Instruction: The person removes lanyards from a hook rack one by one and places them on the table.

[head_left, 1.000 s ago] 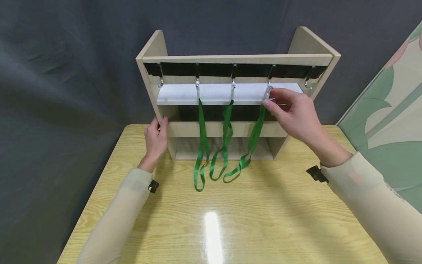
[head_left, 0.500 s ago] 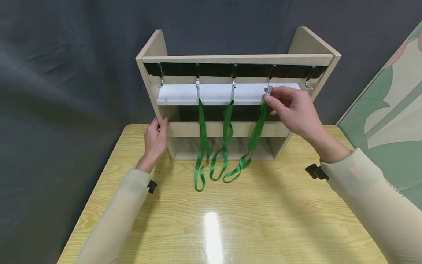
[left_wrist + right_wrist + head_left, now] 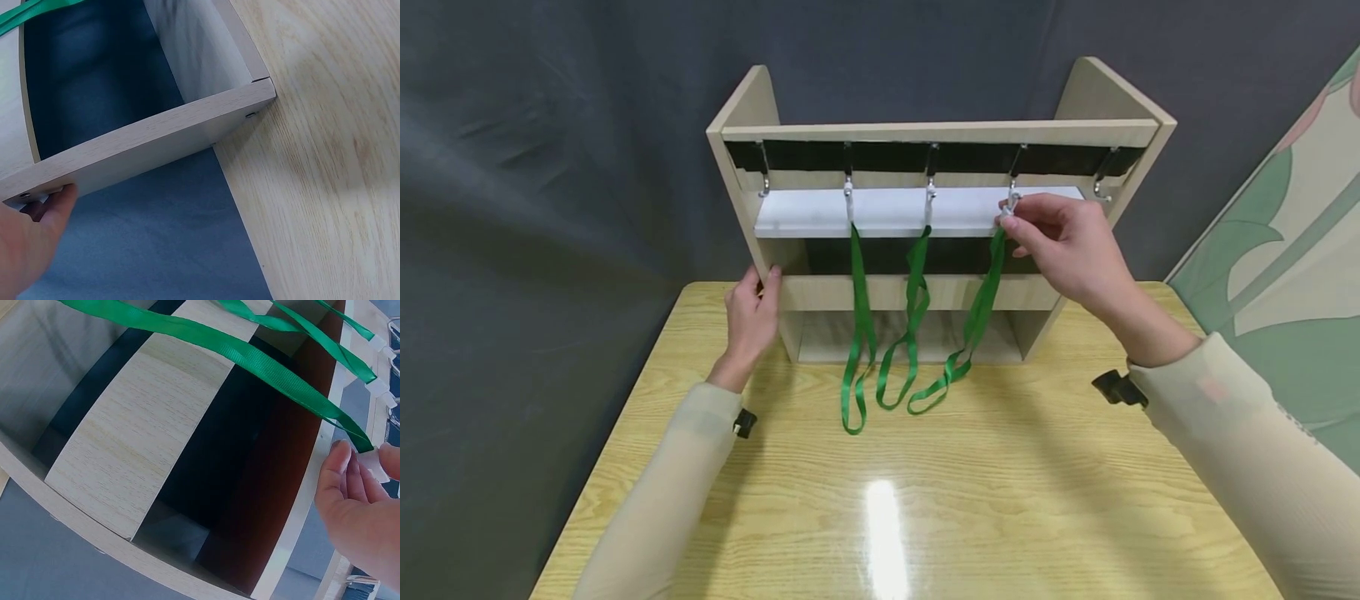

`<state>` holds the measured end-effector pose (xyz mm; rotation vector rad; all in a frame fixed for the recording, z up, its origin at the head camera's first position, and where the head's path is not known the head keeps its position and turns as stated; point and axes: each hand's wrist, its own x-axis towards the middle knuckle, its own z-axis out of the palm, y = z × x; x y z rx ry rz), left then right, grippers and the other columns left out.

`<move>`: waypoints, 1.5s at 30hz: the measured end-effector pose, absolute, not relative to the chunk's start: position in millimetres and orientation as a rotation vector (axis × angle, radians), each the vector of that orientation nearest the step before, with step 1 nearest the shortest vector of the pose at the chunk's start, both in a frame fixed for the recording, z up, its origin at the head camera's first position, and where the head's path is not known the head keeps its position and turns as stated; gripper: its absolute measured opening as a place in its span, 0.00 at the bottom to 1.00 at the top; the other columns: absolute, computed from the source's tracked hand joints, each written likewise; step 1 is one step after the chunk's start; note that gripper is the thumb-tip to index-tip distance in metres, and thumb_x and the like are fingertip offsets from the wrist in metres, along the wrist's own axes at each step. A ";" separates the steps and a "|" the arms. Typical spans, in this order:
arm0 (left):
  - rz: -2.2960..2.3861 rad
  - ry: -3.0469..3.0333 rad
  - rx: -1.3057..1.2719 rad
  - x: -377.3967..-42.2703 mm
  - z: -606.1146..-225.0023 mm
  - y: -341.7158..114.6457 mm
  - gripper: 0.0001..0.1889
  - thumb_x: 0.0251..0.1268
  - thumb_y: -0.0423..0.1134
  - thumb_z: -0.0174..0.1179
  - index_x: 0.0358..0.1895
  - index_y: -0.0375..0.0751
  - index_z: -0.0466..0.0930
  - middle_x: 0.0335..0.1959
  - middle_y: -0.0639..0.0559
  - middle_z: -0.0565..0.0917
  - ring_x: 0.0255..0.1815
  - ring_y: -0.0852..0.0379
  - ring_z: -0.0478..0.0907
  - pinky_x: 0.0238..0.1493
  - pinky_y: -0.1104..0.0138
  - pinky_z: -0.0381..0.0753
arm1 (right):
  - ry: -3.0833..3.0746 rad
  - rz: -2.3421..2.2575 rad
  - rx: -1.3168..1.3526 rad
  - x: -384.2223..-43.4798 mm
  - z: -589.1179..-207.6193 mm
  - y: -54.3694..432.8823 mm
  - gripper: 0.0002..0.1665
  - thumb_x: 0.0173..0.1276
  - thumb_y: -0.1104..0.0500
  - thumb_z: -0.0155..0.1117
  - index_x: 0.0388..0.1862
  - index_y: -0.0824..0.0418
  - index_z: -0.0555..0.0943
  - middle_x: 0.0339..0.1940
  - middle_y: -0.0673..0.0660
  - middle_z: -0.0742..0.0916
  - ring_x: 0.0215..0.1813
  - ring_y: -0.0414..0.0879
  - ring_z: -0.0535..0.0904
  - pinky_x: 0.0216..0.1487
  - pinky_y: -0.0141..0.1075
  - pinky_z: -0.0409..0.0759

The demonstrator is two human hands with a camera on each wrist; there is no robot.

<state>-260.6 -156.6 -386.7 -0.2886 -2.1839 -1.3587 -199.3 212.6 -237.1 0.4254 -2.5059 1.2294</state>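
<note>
Three green ribbon lanyards hang from metal hooks along the front of a small wooden shelf unit (image 3: 917, 293): a left lanyard (image 3: 861, 308), a middle lanyard (image 3: 913, 308) and a right lanyard (image 3: 982, 304). My right hand (image 3: 1078, 246) pinches the white top end (image 3: 373, 464) of the right lanyard between thumb and fingers, just below the fourth hook (image 3: 1014, 171). Its fingers partly cover that end. At the unit's left side, my left hand (image 3: 752, 321) holds the side panel (image 3: 137, 134), thumb near the front edge; the other fingertips are mostly hidden.
Hooks without lanyards are at both ends of the black strip, a left end hook (image 3: 764, 175) and a right end hook (image 3: 1102, 179). The unit stands on a wooden table (image 3: 985, 500) before a dark curtain (image 3: 917, 58). A patterned panel (image 3: 1292, 250) is at right.
My right hand has shifted slightly upward, and its thumb and fingers have closed on the lanyard's white end, now more upright at the hook. My left hand stays in place.
</note>
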 end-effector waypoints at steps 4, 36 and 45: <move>-1.363 -2.185 -0.291 -260.4 -387.0 -156.0 0.22 0.74 0.49 0.47 0.53 0.34 0.78 0.48 0.38 0.82 0.49 0.48 0.80 0.44 0.55 0.79 | -2.513 1.225 0.424 -199.0 -237.2 213.1 0.17 0.70 0.56 0.60 0.50 0.67 0.81 0.41 0.61 0.85 0.33 0.46 0.81 0.32 0.27 0.77; -1.361 -2.191 -0.312 -259.0 -384.5 -155.1 0.22 0.75 0.48 0.46 0.54 0.33 0.77 0.46 0.36 0.82 0.44 0.47 0.81 0.41 0.54 0.80 | -2.554 1.285 0.458 -178.6 -222.3 217.8 0.18 0.70 0.56 0.60 0.52 0.68 0.80 0.42 0.58 0.86 0.36 0.45 0.80 0.36 0.27 0.78; -1.367 -2.194 -0.307 -257.7 -384.7 -155.5 0.22 0.75 0.49 0.46 0.54 0.32 0.77 0.48 0.37 0.81 0.48 0.47 0.80 0.43 0.55 0.79 | -2.545 1.292 0.460 -170.0 -213.6 221.7 0.18 0.70 0.57 0.61 0.52 0.69 0.80 0.42 0.56 0.85 0.35 0.45 0.80 0.34 0.27 0.78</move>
